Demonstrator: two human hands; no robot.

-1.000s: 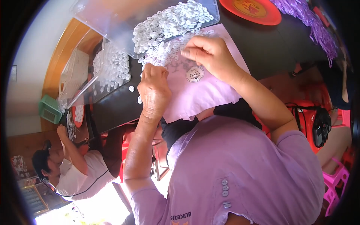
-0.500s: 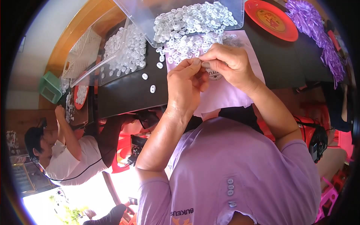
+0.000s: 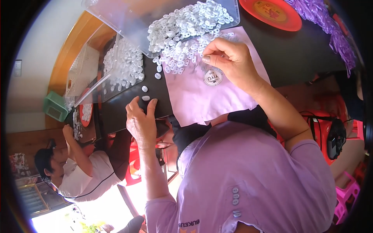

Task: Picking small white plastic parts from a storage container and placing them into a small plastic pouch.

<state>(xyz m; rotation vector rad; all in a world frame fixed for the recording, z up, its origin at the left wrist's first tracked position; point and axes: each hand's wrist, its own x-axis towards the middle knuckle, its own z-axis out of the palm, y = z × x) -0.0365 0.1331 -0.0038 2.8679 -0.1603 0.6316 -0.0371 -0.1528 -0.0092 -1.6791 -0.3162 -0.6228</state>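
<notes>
My left hand (image 3: pixel 140 121) is open, thumb and fingers apart, at the dark table's near edge. Just beyond its fingertips lie two small white oval pieces (image 3: pixel 145 98), which seem to have two holes each. Above a pink cloth (image 3: pixel 194 103), my right hand (image 3: pixel 235 62) pinches thumb and forefinger together; whatever they grip is too small to make out. A heap of the same white pieces (image 3: pixel 176 52) covers the cloth's far left part, spilling from a clear plastic bin (image 3: pixel 116 17) tipped toward me. The cloth bears a round dark print and hangs over my lap.
Left of the bin, another clear container (image 3: pixel 138 77) holds more white pieces. A red plate (image 3: pixel 272 15) and a purple bundle of strands (image 3: pixel 336 40) lie at the far right. At left, a co-worker (image 3: pixel 87 163) sits near a green basket (image 3: pixel 55 106).
My left hand has parted from the right, moved left toward the loose white pieces and opened. The right hand stays pinched over the cloth. The whole view has shifted slightly.
</notes>
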